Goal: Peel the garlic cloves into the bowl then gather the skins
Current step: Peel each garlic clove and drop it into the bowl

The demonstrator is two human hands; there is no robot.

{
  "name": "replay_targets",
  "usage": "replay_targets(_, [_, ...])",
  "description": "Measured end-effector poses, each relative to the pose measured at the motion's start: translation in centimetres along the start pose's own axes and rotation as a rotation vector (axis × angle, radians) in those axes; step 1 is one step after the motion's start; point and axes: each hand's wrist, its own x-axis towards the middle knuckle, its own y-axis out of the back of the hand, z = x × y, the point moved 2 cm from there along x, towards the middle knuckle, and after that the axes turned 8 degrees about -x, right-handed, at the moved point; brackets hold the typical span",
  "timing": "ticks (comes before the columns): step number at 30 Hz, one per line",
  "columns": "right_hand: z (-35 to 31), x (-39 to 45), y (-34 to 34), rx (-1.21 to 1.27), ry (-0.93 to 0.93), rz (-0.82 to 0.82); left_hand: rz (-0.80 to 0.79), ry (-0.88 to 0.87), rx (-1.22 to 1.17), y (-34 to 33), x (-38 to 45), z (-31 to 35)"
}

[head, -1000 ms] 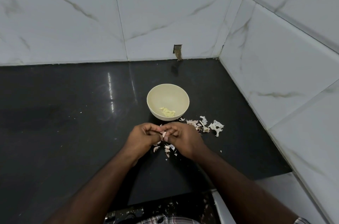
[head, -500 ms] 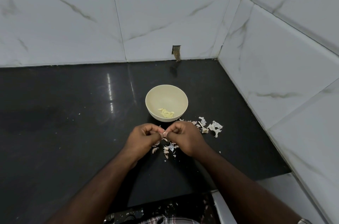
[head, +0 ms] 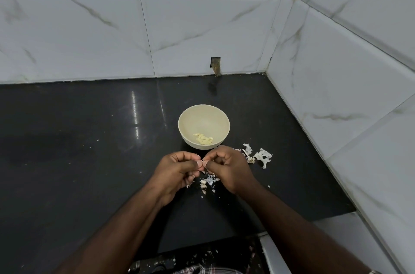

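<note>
The black worktop (head: 78, 150) runs into a corner of white marbled tiles (head: 89, 38), with a streak of light reflected on its left half. A few specks of skin lie scattered left of centre. The left hand (head: 174, 172) hangs above the worktop, its grip curled, thumb and fingertips pinching a clove (head: 204, 163) from the left. The right hand (head: 229, 168) meets it from the other side, its grip likewise curled and pinching the same clove, so the clove sits between both hands, just in front of the bowl (head: 204, 116). The cream bowl stands on the worktop just behind the hands and holds several peeled cloves (head: 204, 139) near its front wall. Under the hands lies a small scatter of skins (head: 207, 181). To the right of the right hand, a larger pile (head: 260, 155) of white skins rests on the worktop, near the bowl but apart from it. A small notch (head: 216, 65) shows in the back wall behind the bowl.
</note>
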Motion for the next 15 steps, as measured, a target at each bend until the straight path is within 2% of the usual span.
replay_targets(4, [-0.16, -0.03, 0.24, -0.090, 0.020, -0.017, 0.003, 0.007, -0.029, -0.01, -0.15, -0.04])
replay_targets(11, [-0.68, -0.25, 0.87, -0.091, -0.004, -0.167, -0.002, -0.090, 0.149, -0.19, -0.62, 0.00])
replay_targets(15, [-0.13, -0.47, 0.72, -0.145, -0.056, -0.087, -0.026, -0.147, 0.177, -0.54, -1.01, -0.29])
